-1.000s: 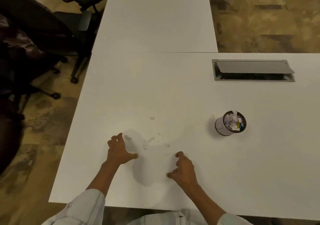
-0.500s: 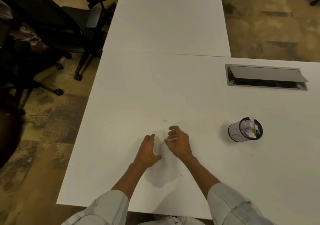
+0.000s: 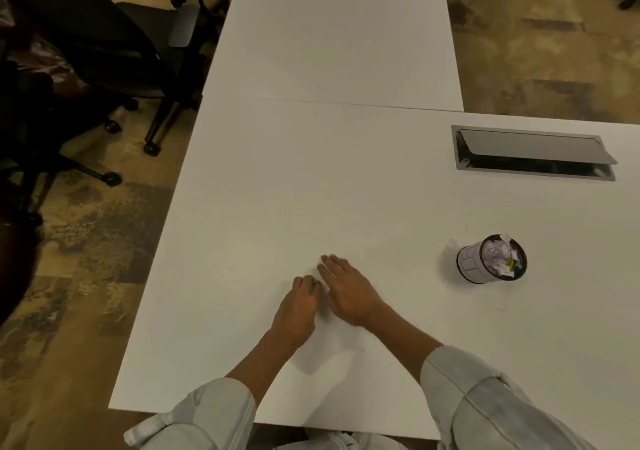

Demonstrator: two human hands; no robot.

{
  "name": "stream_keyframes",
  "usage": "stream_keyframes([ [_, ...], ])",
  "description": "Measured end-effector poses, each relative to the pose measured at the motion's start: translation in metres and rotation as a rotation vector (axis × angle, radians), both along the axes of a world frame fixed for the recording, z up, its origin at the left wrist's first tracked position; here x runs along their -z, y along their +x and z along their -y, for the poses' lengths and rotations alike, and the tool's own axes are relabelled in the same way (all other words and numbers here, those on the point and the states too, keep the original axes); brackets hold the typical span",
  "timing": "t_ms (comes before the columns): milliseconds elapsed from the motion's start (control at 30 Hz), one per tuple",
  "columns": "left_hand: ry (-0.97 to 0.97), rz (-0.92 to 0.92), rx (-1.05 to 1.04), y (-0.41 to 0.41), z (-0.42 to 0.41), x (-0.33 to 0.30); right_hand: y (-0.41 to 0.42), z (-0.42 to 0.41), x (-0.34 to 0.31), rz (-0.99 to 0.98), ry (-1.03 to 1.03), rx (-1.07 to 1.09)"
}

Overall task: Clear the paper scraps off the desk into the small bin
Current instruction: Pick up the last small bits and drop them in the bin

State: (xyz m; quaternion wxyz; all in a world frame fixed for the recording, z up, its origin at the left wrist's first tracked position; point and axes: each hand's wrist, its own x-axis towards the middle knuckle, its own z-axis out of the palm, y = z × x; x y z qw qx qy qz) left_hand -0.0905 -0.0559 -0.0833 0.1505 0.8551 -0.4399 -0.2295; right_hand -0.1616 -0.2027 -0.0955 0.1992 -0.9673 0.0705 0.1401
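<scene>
My left hand (image 3: 300,302) rests on the white desk (image 3: 277,190) near its front edge, with the fingers curled in. The paper scraps gathered between my hands are hidden under them. My right hand (image 3: 349,290) lies flat beside it with its fingers stretched out, touching the left fingers. The small round bin (image 3: 467,265) stands to the right, about a hand's length from my right hand, and is filled to the rim with crumpled paper (image 3: 498,254). One white scrap (image 3: 451,245) lies against the bin's left side.
A metal cable hatch (image 3: 535,153) with its lid raised is set into the desk at the back right. A second white desk (image 3: 339,34) joins on at the back. Black office chairs (image 3: 104,51) stand on the carpet to the left.
My hands came together from wide apart, sweeping the loose scraps into a heap between them. My right hand now lies flat over that spot, and no loose scraps show there.
</scene>
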Motion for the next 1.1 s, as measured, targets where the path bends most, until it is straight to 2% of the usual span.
stream_keyframes([
  [100,0.064,-0.054,-0.055,-0.013,-0.006,0.005,-0.037,-0.019,0.012,0.083,-0.043,-0.01],
  [267,0.118,0.169,0.06,-0.025,-0.009,0.0,-0.053,-0.002,0.018,0.203,-0.261,-0.2],
  [333,0.156,0.231,0.046,-0.025,-0.008,-0.001,-0.05,0.016,0.013,0.228,-0.32,-0.235],
  [467,0.216,0.273,-0.104,-0.021,-0.008,0.002,-0.046,0.046,-0.001,0.096,-0.302,-0.214],
  [600,0.233,0.149,-0.219,-0.029,-0.003,0.002,-0.043,0.044,0.0,0.009,-0.194,-0.207],
  [700,0.228,0.152,-0.155,-0.036,0.003,0.002,-0.041,0.034,-0.002,-0.074,-0.239,-0.225],
  [900,0.238,0.286,0.011,-0.041,0.006,0.004,-0.068,0.02,-0.005,0.148,-0.281,-0.166],
  [1100,0.197,0.363,0.182,-0.036,0.006,-0.007,-0.085,0.013,-0.009,0.022,-0.272,-0.008],
])
